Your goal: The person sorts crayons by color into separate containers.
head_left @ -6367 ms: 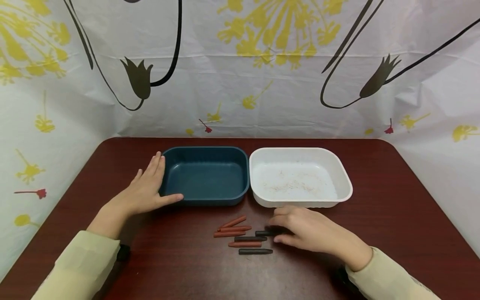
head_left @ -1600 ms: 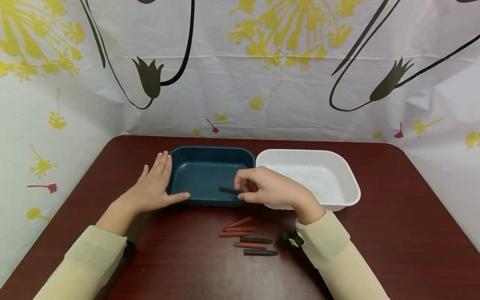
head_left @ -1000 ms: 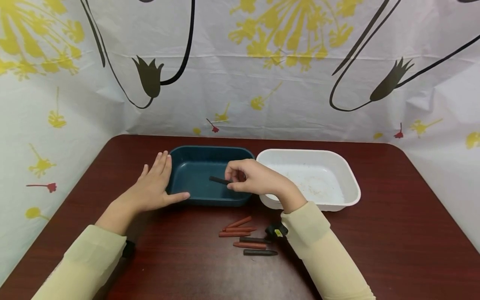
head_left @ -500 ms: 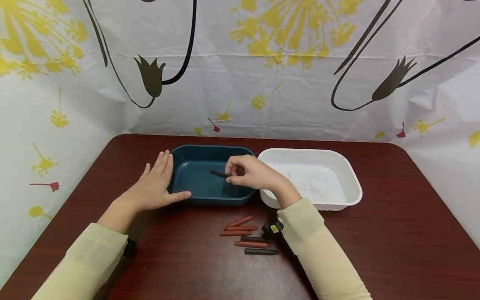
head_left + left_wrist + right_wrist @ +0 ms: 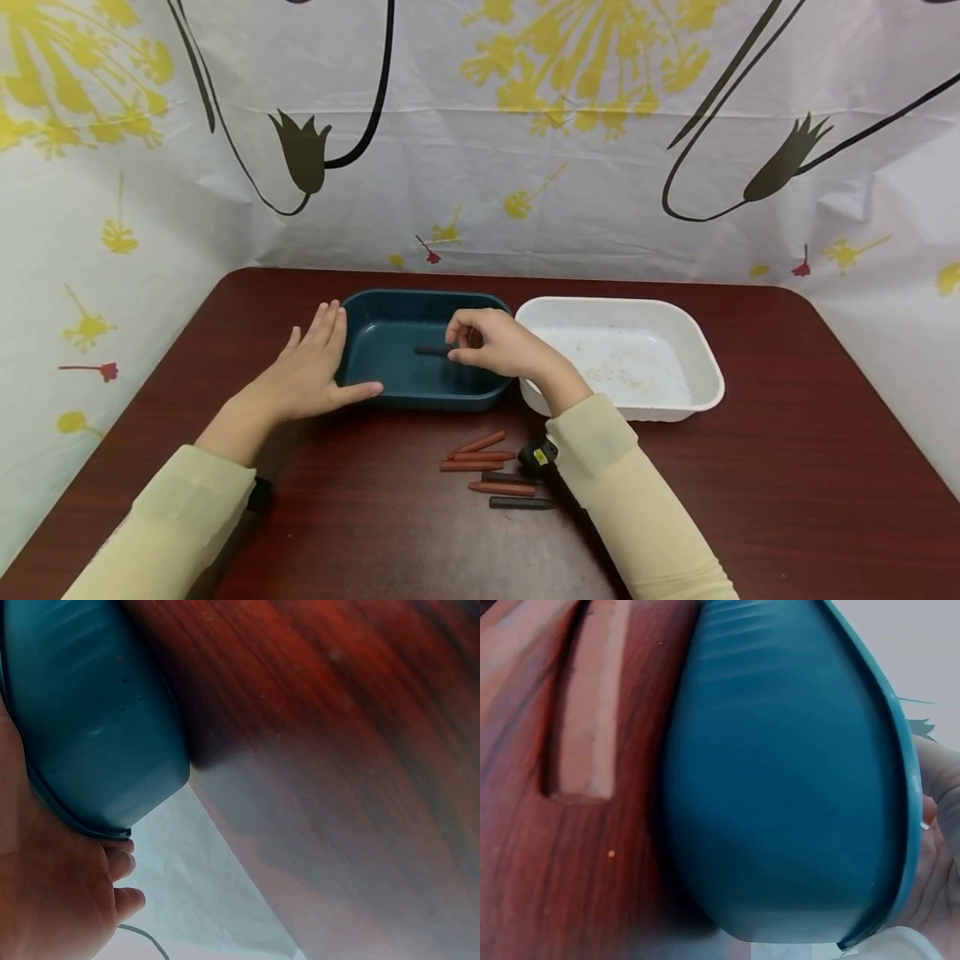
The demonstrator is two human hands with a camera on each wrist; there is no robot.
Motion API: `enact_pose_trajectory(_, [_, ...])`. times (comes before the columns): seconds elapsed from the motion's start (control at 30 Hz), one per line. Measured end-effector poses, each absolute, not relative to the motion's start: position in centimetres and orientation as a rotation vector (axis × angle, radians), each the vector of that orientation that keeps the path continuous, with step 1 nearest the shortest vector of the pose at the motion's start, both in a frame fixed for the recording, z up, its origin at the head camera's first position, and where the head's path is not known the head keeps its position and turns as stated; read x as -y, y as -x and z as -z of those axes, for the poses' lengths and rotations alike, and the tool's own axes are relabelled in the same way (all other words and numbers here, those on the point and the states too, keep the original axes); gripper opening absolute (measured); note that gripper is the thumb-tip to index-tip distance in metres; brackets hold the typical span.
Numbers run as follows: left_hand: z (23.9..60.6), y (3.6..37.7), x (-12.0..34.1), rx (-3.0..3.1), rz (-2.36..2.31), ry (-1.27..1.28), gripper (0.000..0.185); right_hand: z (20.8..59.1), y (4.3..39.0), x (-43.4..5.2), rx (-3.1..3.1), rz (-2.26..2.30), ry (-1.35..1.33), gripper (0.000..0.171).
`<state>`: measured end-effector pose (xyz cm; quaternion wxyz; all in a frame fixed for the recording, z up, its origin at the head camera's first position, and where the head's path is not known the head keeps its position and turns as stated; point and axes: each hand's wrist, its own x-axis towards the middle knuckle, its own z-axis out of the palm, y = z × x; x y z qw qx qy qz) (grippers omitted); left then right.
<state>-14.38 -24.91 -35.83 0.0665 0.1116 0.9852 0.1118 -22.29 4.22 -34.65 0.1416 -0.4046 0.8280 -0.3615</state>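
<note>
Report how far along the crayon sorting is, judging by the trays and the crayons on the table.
Done: nothing lies in the white plastic tray or the dark teal plastic tray yet. In hand: the right hand pinches a black crayon over the teal tray, while the left hand rests flat against that tray's side. Left: four reddish-brown crayons and two black crayons on the dark red table.

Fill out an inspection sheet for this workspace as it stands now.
Surface: dark red wooden table.
Job's things: black crayon over the blue tray; white tray beside it, specks inside; six loose crayons, four red-brown and two black, on the table.
Clutter: nothing seen.
Hands: right hand pinches the black crayon; left hand rests flat against the blue tray's side.
Cables: nothing seen.
Surroundings: floral sheet behind.
</note>
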Motion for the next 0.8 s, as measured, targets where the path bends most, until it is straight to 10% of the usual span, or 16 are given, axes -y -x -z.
enact_pose_trajectory(0.8, [35.9,14.18,24.91,-2.975,-0.365,-0.345,0.123,34.53,21.69,-4.89,-2.439,1.021,1.18,0.017])
